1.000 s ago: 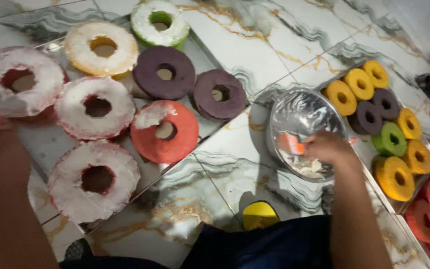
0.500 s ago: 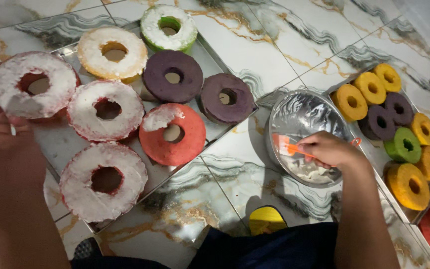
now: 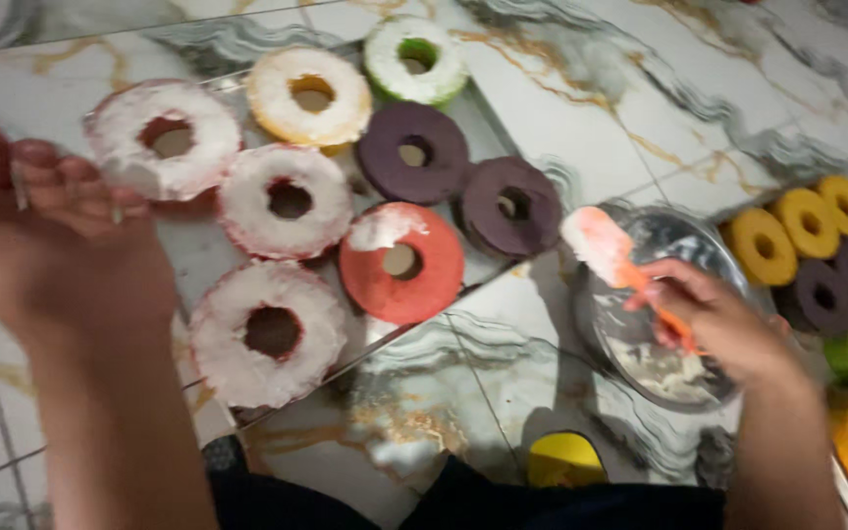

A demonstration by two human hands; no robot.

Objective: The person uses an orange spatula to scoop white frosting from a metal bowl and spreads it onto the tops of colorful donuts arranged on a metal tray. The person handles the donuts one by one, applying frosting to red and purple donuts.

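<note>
Above metal bowl (image 3: pixel 662 324), right: right hand (image 3: pixel 728 329) gripping orange spatula (image 3: pixel 620 267), white-coated blade pointing toward red ring cake (image 3: pixel 401 262) on tray (image 3: pixel 184 257). Left hand (image 3: pixel 56 240) hovering at near-left, fingers curled, holding nothing visible.

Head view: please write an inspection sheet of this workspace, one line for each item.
Surface: marbled tile floor, white with gold and grey veins.
Job's things: orange spatula carrying white cream; red ring cake, only partly creamed; metal bowl with cream left inside.
Clutter: metal tray with coated cakes and two bare purple cakes; second tray at right with yellow, purple and green ring cakes; a yellow object at the bottom edge.
Hands: left hand raised over the tray's left side, holding nothing that can be seen; right hand grips the spatula above the bowl.
Cables: nothing seen.
Surroundings: dark clothing at the bottom edge.
</note>
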